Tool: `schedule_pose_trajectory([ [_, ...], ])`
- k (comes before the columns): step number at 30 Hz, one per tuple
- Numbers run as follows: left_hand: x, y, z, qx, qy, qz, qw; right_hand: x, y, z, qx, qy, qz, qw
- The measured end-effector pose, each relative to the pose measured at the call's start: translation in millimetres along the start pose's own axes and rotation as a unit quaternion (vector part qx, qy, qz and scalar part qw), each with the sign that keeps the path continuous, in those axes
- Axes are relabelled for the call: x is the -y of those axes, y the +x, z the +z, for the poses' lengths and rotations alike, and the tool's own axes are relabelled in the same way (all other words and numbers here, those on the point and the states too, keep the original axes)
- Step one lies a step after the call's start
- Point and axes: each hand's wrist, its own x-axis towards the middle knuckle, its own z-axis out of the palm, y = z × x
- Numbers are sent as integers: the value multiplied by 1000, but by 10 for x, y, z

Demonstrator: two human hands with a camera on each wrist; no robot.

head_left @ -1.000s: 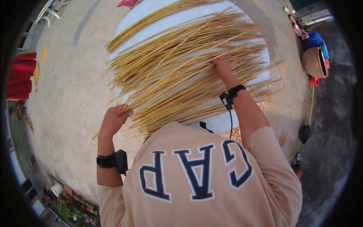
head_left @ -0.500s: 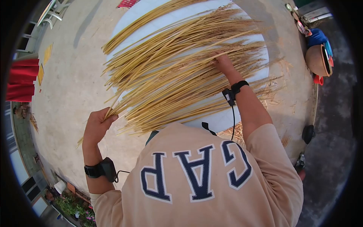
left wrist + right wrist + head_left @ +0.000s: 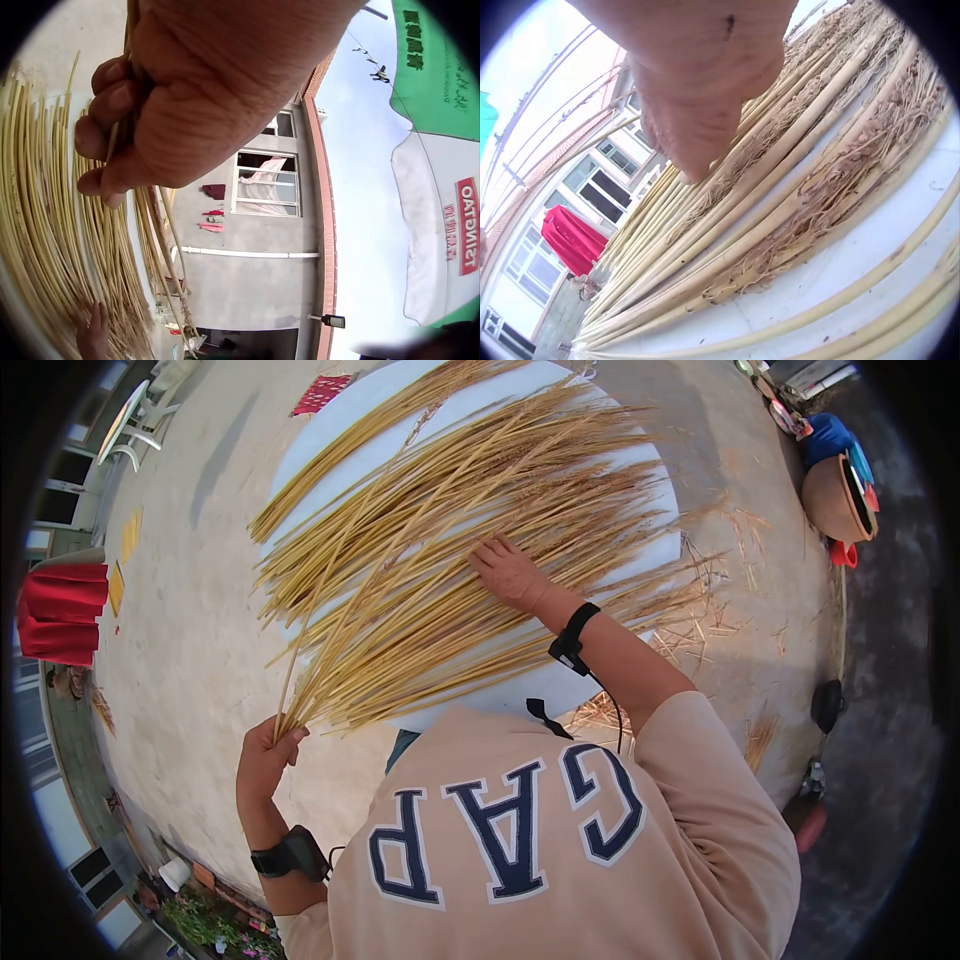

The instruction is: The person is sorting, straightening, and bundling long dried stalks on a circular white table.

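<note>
Long dry straw stalks (image 3: 430,600) with brushy brown heads lie across a round white table (image 3: 545,682). My left hand (image 3: 264,768), beyond the table's lower left edge, grips a few stalks (image 3: 300,695) near their bare ends. One of these slants more steeply than the others. In the left wrist view, the curled fingers (image 3: 120,97) and thumb close round the stalks. My right hand (image 3: 510,573) rests palm down over the middle of the spread, its fingers pointing up and left. In the right wrist view its fingertips are mostly hidden.
A separate bundle of stalks (image 3: 350,450) lies along the table's far side. Loose straw (image 3: 705,630) litters the floor at right. Beyond are a clay pot (image 3: 832,500), a red cloth (image 3: 65,615) at left and a white chair (image 3: 135,425).
My right hand has moved left and nearer the body, from the brushy heads to mid-stalk. My left hand has moved down and away from the table, drawing the gripped stalks with it.
</note>
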Motion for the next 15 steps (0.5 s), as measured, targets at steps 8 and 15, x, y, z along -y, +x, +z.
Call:
schedule_pose_trajectory([
  [8,-244,-485,-141,-5,-30,-1,1000,-381,-21,-134,239,-14,238,941],
  [15,-48,-435,-985,-116,-122,75,983,-404,-9,-83,237,-19,212,948],
])
